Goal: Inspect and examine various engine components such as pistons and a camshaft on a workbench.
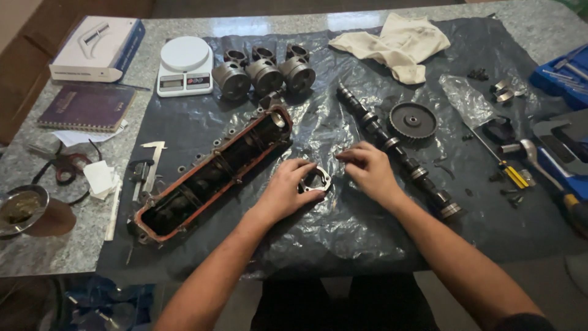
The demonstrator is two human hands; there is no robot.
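My left hand (288, 190) grips a small round metal housing (318, 179) that rests on the black plastic sheet (343, 239). My right hand (369, 168) hovers just right of it, fingertips pinched together near the housing's upper edge; whether they pinch a small part is too small to tell. A long camshaft (392, 147) lies diagonally just beyond my right hand. A long open engine cover with an orange rim (214, 168) lies left of my left hand.
Three pistons (263, 73), a white kitchen scale (184, 64), a toothed pulley (413, 121) and a cloth rag (398, 43) lie at the back. Calipers (146, 168), notebook (86, 107) and metal cup (27, 211) are left. A screwdriver (499, 159), ratchet (539, 162) and blue tool case (563, 73) are right.
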